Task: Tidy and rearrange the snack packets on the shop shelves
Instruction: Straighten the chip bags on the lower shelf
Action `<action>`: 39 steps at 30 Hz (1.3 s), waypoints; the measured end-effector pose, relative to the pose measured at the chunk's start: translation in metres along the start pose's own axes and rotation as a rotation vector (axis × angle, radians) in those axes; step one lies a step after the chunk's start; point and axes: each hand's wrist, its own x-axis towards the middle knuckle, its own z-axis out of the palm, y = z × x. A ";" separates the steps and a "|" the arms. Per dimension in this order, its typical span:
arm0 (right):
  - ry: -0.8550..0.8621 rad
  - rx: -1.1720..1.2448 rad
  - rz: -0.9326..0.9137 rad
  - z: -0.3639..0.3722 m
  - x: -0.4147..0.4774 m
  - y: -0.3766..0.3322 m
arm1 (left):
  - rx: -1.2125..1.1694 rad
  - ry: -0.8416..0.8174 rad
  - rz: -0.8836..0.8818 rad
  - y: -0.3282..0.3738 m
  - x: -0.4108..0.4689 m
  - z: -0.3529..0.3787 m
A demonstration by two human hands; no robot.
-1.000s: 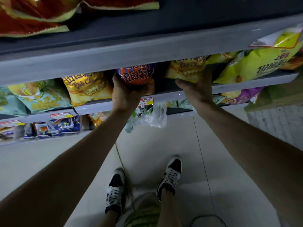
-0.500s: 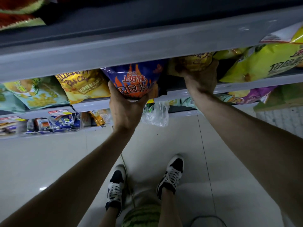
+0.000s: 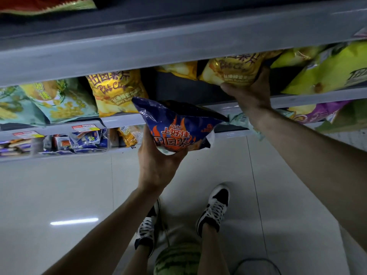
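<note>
My left hand [image 3: 158, 163] grips a blue snack packet with orange flames [image 3: 176, 128] from below, holding it out in front of the middle shelf edge [image 3: 123, 118]. My right hand [image 3: 250, 92] is closed on the lower edge of a yellow chip packet [image 3: 234, 71] that stands on that shelf, to the right of a dark gap [image 3: 178, 90]. Another yellow packet [image 3: 115, 92] stands left of the gap.
Pale green corn-snack packets [image 3: 59, 100] fill the shelf's left, lime-green packets [image 3: 327, 70] its right. A lower shelf holds small blue packets [image 3: 87, 137] and purple packets [image 3: 321, 112]. A grey upper shelf [image 3: 178, 42] overhangs. My feet [image 3: 214, 207] stand on pale floor tiles.
My left hand pulled the blue packet out of the shelf gap and down toward me. My right hand reached deeper and took hold of the yellow packet.
</note>
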 end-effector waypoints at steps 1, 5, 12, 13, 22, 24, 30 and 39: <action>-0.011 -0.006 0.007 0.000 0.002 -0.004 | 0.000 0.022 -0.010 -0.003 -0.001 -0.005; -0.108 -0.033 0.053 -0.006 0.014 -0.009 | 0.009 0.035 -0.012 -0.007 0.002 -0.021; -0.284 -0.154 -0.017 -0.031 0.014 -0.009 | 0.014 0.042 -0.020 -0.002 0.012 -0.032; -0.328 -0.201 -0.035 -0.029 0.012 -0.007 | 0.013 0.034 -0.023 -0.002 0.011 -0.032; -0.523 -0.195 -0.085 0.059 -0.007 -0.019 | 0.027 0.064 -0.071 -0.010 0.004 -0.038; -0.490 -0.181 -0.082 0.067 -0.012 -0.016 | 0.021 0.070 -0.082 -0.008 0.003 -0.037; -0.360 -0.197 -0.106 0.054 -0.027 -0.005 | 0.012 0.090 -0.110 0.016 0.002 -0.021; 0.244 0.112 -0.086 -0.033 -0.118 0.029 | 0.115 0.033 -0.111 0.082 0.004 0.059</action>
